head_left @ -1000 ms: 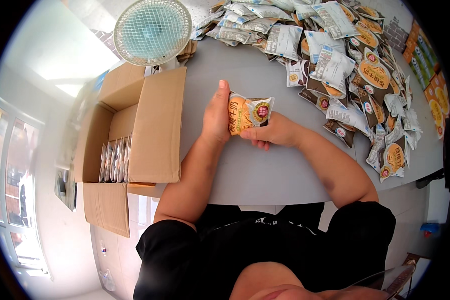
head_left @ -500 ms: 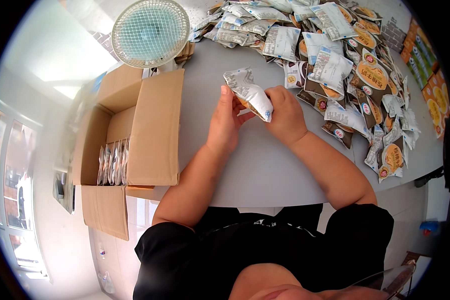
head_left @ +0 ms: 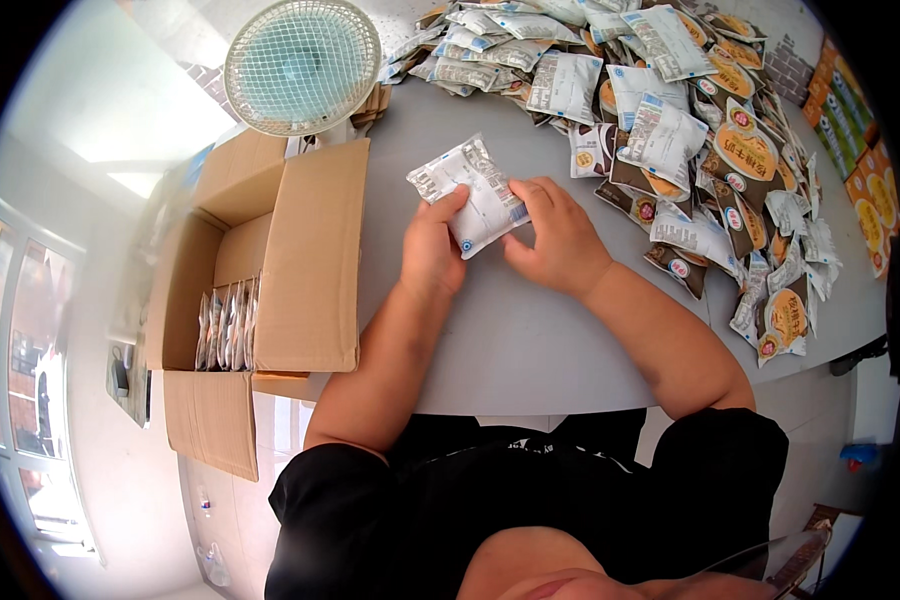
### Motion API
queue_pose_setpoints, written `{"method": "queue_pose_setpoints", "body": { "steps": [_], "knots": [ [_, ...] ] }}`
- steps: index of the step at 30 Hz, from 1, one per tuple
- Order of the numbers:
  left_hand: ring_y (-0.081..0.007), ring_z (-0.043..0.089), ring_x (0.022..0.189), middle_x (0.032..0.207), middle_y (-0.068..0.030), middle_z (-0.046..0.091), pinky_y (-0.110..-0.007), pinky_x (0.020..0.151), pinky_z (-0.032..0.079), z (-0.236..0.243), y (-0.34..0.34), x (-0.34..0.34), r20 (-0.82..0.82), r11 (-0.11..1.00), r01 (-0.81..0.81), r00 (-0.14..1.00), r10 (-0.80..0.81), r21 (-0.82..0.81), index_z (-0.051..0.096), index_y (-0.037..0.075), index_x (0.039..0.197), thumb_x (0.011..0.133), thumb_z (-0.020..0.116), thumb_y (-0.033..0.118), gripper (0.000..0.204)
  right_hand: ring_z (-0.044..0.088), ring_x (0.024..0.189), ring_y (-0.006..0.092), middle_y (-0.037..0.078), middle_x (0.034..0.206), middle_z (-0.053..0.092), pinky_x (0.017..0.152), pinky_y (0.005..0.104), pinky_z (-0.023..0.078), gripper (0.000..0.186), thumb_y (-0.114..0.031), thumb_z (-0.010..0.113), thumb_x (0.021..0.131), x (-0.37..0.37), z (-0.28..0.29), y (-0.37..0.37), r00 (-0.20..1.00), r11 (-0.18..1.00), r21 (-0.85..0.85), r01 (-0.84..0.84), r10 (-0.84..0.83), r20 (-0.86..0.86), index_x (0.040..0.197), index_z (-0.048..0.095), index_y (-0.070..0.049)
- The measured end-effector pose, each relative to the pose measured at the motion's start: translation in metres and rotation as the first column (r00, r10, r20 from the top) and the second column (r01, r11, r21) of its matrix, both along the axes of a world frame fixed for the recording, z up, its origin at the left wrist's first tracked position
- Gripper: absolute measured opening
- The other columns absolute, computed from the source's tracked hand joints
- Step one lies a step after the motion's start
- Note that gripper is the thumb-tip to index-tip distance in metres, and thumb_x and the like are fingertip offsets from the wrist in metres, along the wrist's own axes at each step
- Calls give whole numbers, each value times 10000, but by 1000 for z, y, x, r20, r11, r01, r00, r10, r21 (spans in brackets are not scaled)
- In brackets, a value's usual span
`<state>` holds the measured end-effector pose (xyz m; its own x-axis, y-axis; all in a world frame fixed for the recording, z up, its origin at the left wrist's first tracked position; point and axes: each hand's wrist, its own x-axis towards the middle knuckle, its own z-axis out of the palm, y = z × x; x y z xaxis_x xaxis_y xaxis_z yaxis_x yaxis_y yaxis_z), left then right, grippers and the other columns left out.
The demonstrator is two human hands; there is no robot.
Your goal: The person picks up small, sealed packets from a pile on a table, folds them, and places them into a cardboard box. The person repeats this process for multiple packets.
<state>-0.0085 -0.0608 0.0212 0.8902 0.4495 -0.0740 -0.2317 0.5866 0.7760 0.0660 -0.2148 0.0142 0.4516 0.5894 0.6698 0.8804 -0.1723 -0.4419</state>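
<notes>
A white pouch (head_left: 475, 190) with grey and blue printing is held over the grey table, its pale printed side facing up. My left hand (head_left: 435, 240) grips its left part, thumb on top and the other fingers hidden beneath. My right hand (head_left: 558, 235) pinches the right edge between thumb and fingers. To the right lies a large heap of similar pouches (head_left: 660, 140), some showing brown and orange fronts and others pale backs. On the left stands an open cardboard box (head_left: 310, 250) with several pouches (head_left: 228, 325) set upright in a row inside.
A round fan with a mesh guard (head_left: 302, 68) stands behind the box. The grey table (head_left: 530, 340) curves around in front of me. Orange and green printed cartons (head_left: 865, 180) stand at the far right. One box flap (head_left: 210, 425) hangs out toward me.
The pouch has turned from a tilted, edge-on position to lie flatter with its pale side up. My left thumb has moved onto its face, and my right hand has opened out along its edge.
</notes>
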Motion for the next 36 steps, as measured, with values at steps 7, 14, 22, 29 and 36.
{"method": "queue_pose_setpoints", "body": {
  "steps": [7, 14, 22, 29, 36],
  "knots": [
    [-248, 627, 1036, 1145, -121, 624, -392, 894, 513, 6, 4, 2, -104, 988, 135, 986, -127, 73, 504, 0, 1245, 990, 481, 290, 386, 566, 936, 342, 160, 1015, 560, 797, 416, 485, 522, -117, 717, 698, -2, -2, 0, 997, 995, 73, -71, 68, 45, 1162, 511, 6],
    [-225, 637, 1006, 1123, -111, 628, -362, 856, 538, 0, 4, 6, -156, 995, 86, 985, -77, 52, 518, 17, 1233, 984, 527, 256, 345, 586, 881, 213, 133, 1015, 589, 771, 335, 494, 472, -212, 724, 797, 11, -11, 0, 856, 976, 170, -137, 203, -476, 1153, 524, 25],
    [-136, 616, 954, 1098, -73, 623, -300, 803, 530, 6, -33, 0, -191, 893, 172, 977, -99, 415, 540, 22, 1185, 994, 525, 233, 286, 593, 781, 123, 64, 902, 629, 695, 267, 504, 501, -393, 688, 870, 16, -8, 3, 513, 972, 223, -67, 226, -828, 1079, 560, 43],
    [-135, 623, 919, 1053, -70, 638, -292, 776, 533, 0, -31, 2, -63, 858, 121, 993, -103, 500, 543, 12, 1164, 1003, 509, 242, 283, 576, 764, 88, 42, 889, 612, 655, 249, 488, 526, -477, 640, 890, 11, 0, 3, 170, 924, 374, -79, 382, -908, 1066, 556, 12],
    [-138, 627, 886, 1012, -74, 651, -288, 757, 525, -1, -39, 0, -86, 777, 102, 994, -62, 622, 551, -11, 1140, 984, 546, 224, 282, 566, 703, 79, 44, 857, 605, 603, 248, 481, 417, -417, 658, 893, 17, -1, 1, 287, 913, 407, 26, 383, -878, 984, 554, -23]
  ]
}}
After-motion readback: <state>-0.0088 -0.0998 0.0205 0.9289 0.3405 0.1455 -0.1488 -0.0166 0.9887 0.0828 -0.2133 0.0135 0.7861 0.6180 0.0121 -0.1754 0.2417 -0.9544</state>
